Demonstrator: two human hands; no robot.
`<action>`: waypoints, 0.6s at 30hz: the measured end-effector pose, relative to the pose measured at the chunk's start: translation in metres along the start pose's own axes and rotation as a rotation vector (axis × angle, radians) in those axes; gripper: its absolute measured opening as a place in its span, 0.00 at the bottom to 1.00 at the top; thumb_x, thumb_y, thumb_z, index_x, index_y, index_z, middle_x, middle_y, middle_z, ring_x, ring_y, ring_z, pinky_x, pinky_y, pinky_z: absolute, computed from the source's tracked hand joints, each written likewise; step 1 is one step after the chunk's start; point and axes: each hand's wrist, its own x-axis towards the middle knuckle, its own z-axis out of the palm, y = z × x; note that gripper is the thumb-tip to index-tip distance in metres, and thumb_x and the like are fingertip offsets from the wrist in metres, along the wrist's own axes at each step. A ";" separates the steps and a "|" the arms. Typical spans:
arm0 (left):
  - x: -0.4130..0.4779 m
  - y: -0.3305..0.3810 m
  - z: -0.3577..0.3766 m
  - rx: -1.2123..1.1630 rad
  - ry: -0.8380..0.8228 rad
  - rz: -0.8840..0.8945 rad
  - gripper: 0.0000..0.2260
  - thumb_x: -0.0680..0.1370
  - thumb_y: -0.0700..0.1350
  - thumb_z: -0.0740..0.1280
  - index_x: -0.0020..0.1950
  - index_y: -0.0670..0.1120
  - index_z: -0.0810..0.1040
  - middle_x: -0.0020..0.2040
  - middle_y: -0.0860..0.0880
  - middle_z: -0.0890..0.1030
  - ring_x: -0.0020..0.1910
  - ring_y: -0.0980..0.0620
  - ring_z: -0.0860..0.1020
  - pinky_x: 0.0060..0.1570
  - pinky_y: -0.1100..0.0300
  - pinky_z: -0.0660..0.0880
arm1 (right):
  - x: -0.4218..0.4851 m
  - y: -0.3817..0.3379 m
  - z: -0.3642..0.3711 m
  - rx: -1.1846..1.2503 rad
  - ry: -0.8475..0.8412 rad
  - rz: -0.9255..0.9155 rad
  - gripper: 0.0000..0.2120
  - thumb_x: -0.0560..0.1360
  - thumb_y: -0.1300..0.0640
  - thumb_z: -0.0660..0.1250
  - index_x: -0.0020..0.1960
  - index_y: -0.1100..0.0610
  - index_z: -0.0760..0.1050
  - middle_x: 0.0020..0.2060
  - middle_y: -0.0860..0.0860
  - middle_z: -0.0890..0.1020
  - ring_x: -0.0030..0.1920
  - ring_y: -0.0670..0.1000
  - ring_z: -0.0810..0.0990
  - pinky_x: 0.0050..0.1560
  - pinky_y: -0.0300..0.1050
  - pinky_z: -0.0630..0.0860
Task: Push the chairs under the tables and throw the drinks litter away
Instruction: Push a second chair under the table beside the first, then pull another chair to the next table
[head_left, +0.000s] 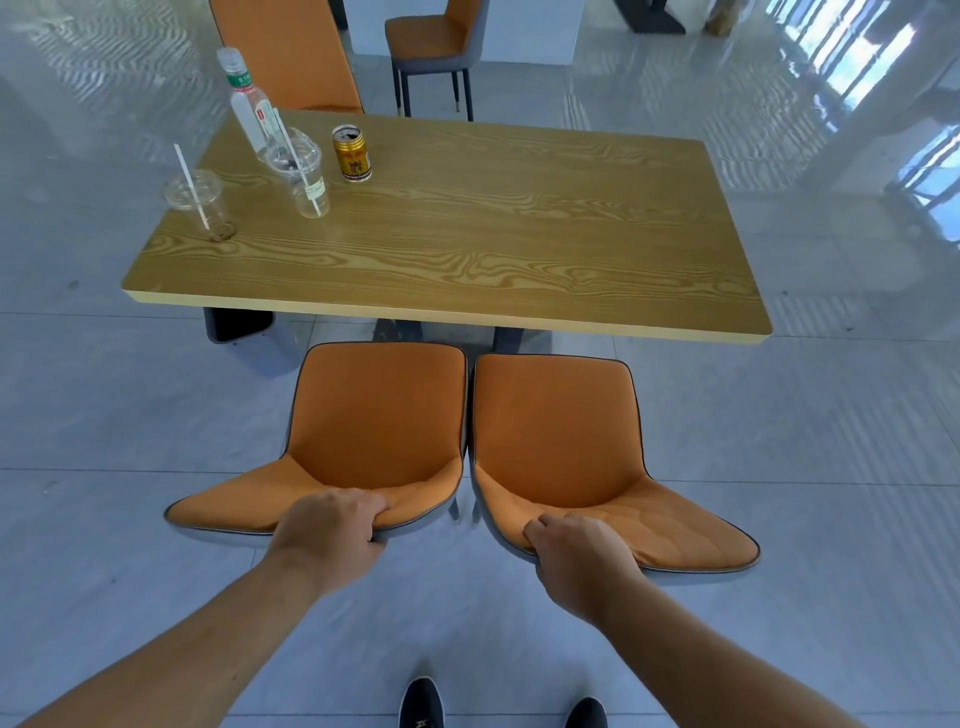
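Each grip is closed on a chair back: your left hand (332, 525) on the left chair (363, 431), your right hand (582, 551) on the right chair (566, 441). The counter (467, 234) lies straight ahead, up-frame; litter sits upper left.

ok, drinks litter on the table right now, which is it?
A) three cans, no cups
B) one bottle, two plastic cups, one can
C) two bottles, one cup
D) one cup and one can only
B: at the far left end of the table stand a clear bottle, two lidded plastic cups with straws and a gold can.
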 end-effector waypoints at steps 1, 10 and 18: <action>0.000 0.002 -0.002 -0.001 -0.026 -0.016 0.14 0.73 0.60 0.72 0.54 0.56 0.82 0.43 0.57 0.82 0.41 0.54 0.78 0.35 0.60 0.75 | 0.001 0.000 0.000 0.014 -0.020 0.009 0.10 0.83 0.51 0.61 0.61 0.52 0.76 0.47 0.49 0.80 0.42 0.52 0.77 0.43 0.47 0.80; 0.053 0.065 -0.085 -0.202 -0.057 -0.196 0.41 0.69 0.80 0.54 0.75 0.57 0.68 0.73 0.55 0.73 0.70 0.49 0.71 0.60 0.49 0.76 | -0.022 0.027 -0.079 0.389 0.202 0.396 0.35 0.78 0.26 0.54 0.78 0.44 0.62 0.74 0.47 0.72 0.73 0.54 0.69 0.67 0.56 0.74; 0.130 0.251 -0.221 -0.153 0.106 0.112 0.44 0.69 0.80 0.56 0.79 0.57 0.61 0.78 0.53 0.67 0.75 0.47 0.66 0.66 0.45 0.70 | -0.155 0.152 -0.194 0.184 0.538 0.484 0.42 0.74 0.24 0.54 0.79 0.49 0.62 0.74 0.51 0.70 0.75 0.55 0.65 0.73 0.56 0.65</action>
